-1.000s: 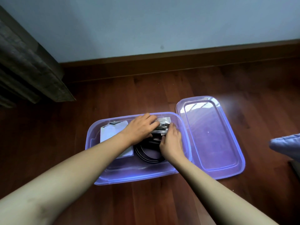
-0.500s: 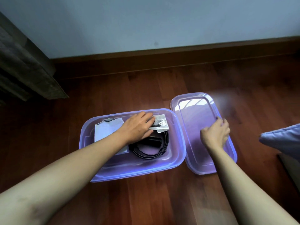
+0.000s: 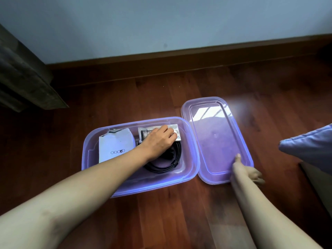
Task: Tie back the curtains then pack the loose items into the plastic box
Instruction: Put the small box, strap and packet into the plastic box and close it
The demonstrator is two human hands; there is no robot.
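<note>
Down at the bottom, two bare forearms reach out over a dark, glossy wooden floor [image 3: 161, 221]. The right hand [image 3: 248, 172] pinches the near edge of the translucent purple lid [image 3: 215, 137], thumb lying flat on top, fingers curled under the rim. The lid is a rounded rectangle with a raised border, lying flat just right of the box and catching a bright window reflection at its far end. Off to the right edge, a grey-blue quilted cushion [image 3: 309, 150] pokes into view, well clear of the lid.

Left of the lid sits the plastic box [image 3: 89, 159], same see-through purple, rounded corners, open on the floor. Inside, a black coiled cable [image 3: 168, 166] lies at the near right, a white paper packet [image 3: 116, 146] with printed lettering at the left. The left hand [image 3: 159, 141] lies palm down in the box, fingers together, pressing on a shiny silver foil pouch [image 3: 175, 131] at the far side; the wrist hides part of the coil.

Further back, a brown wooden skirting board [image 3: 179, 58] runs along a pale blue wall [image 3: 161, 24]. At far left hangs dark grey curtain fabric [image 3: 23, 78], coarse in texture.
</note>
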